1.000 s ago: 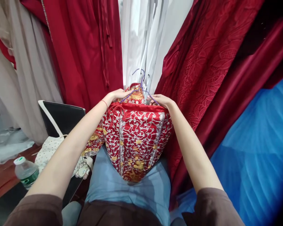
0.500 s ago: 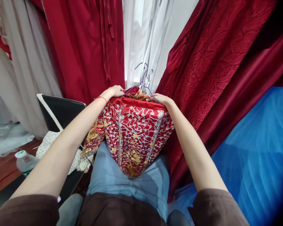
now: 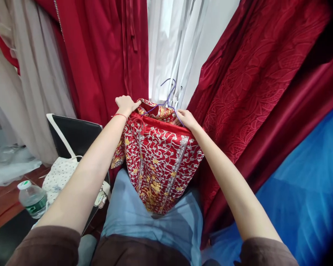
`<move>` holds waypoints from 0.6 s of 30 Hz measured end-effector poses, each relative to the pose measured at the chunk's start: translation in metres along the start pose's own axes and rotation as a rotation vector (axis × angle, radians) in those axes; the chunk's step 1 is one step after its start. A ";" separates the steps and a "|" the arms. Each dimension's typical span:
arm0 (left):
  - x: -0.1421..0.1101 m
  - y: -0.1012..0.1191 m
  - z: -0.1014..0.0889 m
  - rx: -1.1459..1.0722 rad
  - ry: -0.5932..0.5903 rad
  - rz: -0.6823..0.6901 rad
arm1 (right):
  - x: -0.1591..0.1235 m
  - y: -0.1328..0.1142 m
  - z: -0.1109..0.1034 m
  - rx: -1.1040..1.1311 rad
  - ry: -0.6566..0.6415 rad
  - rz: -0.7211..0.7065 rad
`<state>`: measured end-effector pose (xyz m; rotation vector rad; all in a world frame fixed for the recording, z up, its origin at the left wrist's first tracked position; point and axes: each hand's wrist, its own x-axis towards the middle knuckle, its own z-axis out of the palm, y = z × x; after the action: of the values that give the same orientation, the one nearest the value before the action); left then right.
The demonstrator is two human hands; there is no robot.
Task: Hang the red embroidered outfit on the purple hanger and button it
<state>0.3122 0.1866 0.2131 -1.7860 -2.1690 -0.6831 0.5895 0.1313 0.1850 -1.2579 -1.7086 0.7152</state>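
While the embroidered red skirt (image 3: pixel 162 162) hangs upright in front of the wearer's pale-blue-clad lap (image 3: pixel 152 232), both hands are closed at its waistband, one near each end. The left hand (image 3: pixel 128 105) grips the left corner, thumb on top and fingers curled out of sight; the right hand (image 3: pixel 186 120) pinches the waistband beside a sloping arm of the purple wire hanger (image 3: pixel 168 102), its fingertips partly hidden. This spread hold seems meant to keep the waistband taut and level with the hanger, whose hook stands free above. A matching gold-embroidered piece (image 3: pixel 166 112) shows behind the waistband, and a red drawstring (image 3: pixel 141 125) dangles at its left, probably for fastening the waist.

To the left, a polka-dot cloth bag (image 3: pixel 61 170) lies against a black chair (image 3: pixel 74 135), its white strap (image 3: pixel 61 136) apparently looped over the backrest for security. Beside it stands a capped plastic bottle (image 3: pixel 32 199), presumably within easy reach; its green label carries print too small to read. No other writing or brand is legible.
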 end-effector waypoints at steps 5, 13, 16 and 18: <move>-0.001 0.002 0.016 -0.094 -0.077 -0.104 | 0.004 -0.001 0.009 0.155 0.018 0.101; 0.001 0.005 0.041 -0.270 -0.184 -0.112 | 0.005 0.013 0.013 -0.051 0.039 0.027; -0.007 -0.002 0.049 -0.279 -0.207 -0.041 | -0.003 0.023 0.011 -0.268 0.104 -0.135; -0.011 -0.007 0.053 -0.299 -0.224 -0.021 | -0.005 0.031 0.011 -0.385 0.159 -0.209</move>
<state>0.3129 0.2022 0.1608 -2.0802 -2.3321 -0.8908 0.5941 0.1368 0.1528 -1.3248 -1.8641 0.1594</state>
